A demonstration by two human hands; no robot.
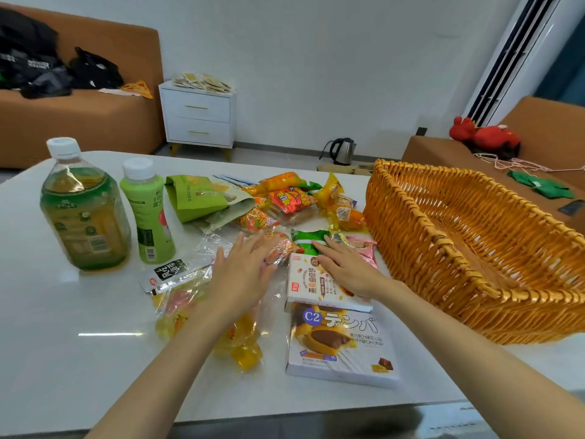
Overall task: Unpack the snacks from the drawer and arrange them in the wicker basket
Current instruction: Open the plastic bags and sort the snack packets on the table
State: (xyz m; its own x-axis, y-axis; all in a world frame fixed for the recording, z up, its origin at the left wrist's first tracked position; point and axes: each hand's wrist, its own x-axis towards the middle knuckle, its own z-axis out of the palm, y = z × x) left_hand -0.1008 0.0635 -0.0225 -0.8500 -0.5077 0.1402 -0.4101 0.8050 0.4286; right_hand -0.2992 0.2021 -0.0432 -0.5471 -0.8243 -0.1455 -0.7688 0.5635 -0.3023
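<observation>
The snacks (291,201) lie loose in the middle of the white table (95,327), none of them in the wicker basket (411,248), which stands just to their right. The right hand (345,267) rests flat, fingers straight, on a white cookie box (310,286), fingertips touching a green packet (308,240). The left hand (243,274), fingers spread and released, is blurred and seems to press a clear-wrapped packet (278,248). Two bottles (84,210) stand far left.
</observation>
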